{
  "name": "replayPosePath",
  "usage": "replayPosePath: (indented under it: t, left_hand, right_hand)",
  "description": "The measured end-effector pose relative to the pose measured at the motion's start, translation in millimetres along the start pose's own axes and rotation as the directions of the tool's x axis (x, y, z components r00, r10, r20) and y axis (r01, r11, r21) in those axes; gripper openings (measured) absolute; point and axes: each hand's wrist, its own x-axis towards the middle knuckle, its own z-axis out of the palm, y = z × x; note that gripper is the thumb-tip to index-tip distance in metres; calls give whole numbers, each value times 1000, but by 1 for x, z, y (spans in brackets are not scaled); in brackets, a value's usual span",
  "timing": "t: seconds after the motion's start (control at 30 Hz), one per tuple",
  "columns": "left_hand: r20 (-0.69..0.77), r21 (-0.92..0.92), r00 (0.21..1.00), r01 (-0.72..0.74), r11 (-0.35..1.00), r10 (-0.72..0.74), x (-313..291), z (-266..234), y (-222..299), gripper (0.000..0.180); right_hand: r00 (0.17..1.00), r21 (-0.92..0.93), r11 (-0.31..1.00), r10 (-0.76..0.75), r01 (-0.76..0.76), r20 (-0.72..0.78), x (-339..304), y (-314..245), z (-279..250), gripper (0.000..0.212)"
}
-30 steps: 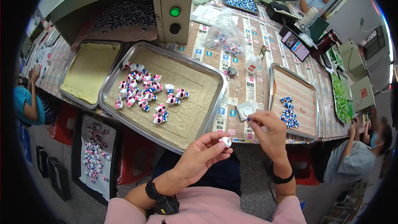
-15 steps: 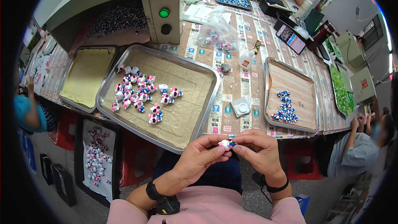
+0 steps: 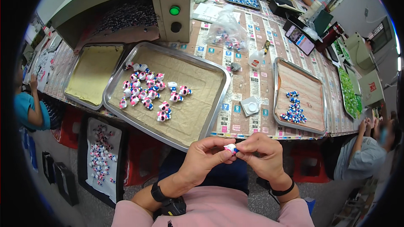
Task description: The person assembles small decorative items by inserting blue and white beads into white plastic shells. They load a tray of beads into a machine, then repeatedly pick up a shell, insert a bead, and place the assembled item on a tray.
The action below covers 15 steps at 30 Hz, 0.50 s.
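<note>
Just beyond the table's near edge, both hands pinch one small toy figurine (image 3: 231,147) with a white and pink head and a blue body. My left hand (image 3: 202,157) grips the head side between thumb and fingers. At the blue body, my right hand (image 3: 264,153) has its thumb and fingertips closed, partly hiding it. A large metal tray (image 3: 198,105) lined with brown paper lies ahead on the left, with many similar pink, white and blue figurines (image 3: 143,88) on it. On the right, a smaller lined tray (image 3: 301,82) bears a pile of small blue-and-white parts (image 3: 293,113).
A machine (image 3: 174,29) with red and green lights stands at back left, behind a yellow-lined tray (image 3: 92,73). Between the trays are a white dish (image 3: 250,106) and a bottle (image 3: 256,59). Below left sits a black crate (image 3: 101,159) of figurines. Other people work around the table.
The whole view has shifted slightly, so the table and trays appear further right. The right fingers have closed more tightly over the figurine's blue body, and the figurine has tilted a little.
</note>
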Motion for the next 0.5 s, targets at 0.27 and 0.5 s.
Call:
replayPosePath:
  t: [0.27,0.5]
  left_hand:
    - [40,104,999,17,994,-21,-27,-16,26,29]
    - [-31,964,754,-151,219,656,-45,-86,85,23]
  right_hand:
    - [996,113,993,29,-39,85,-1,-7,21,24]
    - [992,-109,986,-127,128,23,8,-21,29,24]
